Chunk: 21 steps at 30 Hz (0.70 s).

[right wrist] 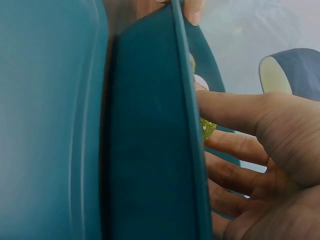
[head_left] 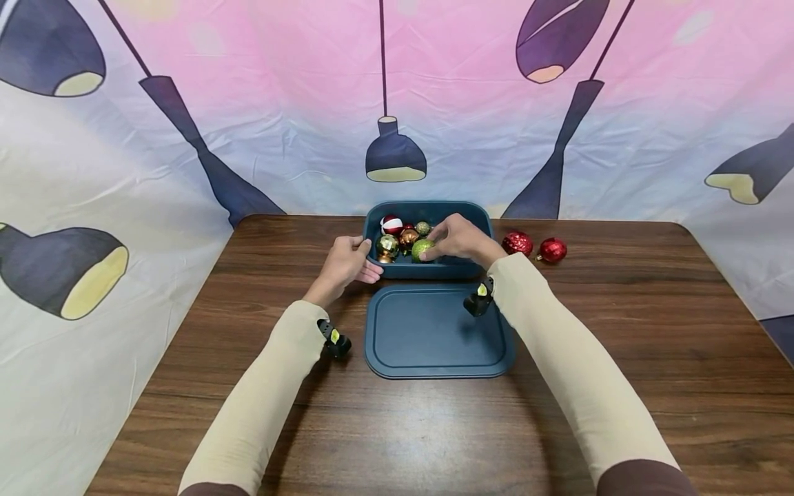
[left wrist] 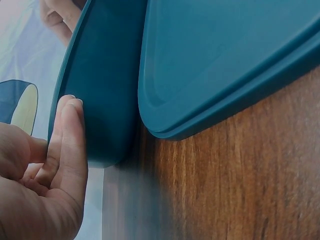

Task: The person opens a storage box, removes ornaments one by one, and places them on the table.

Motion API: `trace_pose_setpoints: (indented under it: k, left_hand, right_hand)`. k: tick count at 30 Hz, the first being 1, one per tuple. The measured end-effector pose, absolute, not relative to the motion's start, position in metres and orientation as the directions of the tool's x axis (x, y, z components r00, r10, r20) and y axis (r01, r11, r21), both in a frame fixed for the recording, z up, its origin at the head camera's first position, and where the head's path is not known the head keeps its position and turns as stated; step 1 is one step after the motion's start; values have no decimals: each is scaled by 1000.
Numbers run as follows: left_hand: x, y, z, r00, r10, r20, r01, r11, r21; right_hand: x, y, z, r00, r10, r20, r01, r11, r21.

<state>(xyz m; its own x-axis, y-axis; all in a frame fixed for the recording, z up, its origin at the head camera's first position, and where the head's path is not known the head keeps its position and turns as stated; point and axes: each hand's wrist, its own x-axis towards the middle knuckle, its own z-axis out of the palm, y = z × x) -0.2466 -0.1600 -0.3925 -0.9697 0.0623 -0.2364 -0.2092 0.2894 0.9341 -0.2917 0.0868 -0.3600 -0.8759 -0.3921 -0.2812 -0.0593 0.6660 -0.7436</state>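
Observation:
A dark teal box [head_left: 414, 271] stands at the back of the table with several Christmas baubles inside. My left hand [head_left: 344, 264] grips its front left corner, thumb at the rim and fingers against the outer wall [left wrist: 107, 75]. Inside the box, my right hand [head_left: 460, 241] holds a green glitter bauble [head_left: 422, 250] between thumb and fingers. In the right wrist view the front wall hides most of that green bauble [right wrist: 207, 127]. Beside it lie a gold bauble [head_left: 387, 246], a copper one [head_left: 408, 238] and a red-and-white one [head_left: 391, 224].
The box's flat teal lid [head_left: 434, 331] lies on the wooden table [head_left: 279, 413] just in front of the box. To the right of the box rest two red baubles, one textured [head_left: 517, 242] and one shiny [head_left: 553, 250]. A printed cloth [head_left: 322, 138] hangs behind the table.

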Motion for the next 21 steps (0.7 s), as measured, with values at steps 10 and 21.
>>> trace_pose_setpoints:
  k: [10, 21]
  left_hand:
    - [-246, -160, -392, -969, 61, -240, -214, 285, 934]
    - [-246, -159, -390, -965, 55, -255, -229, 292, 929]
  right_hand:
    - [-294, 102, -350, -885, -392, -250, -83, 663, -744]
    - [-294, 125, -337, -894, -403, -193, -137, 658, -741]
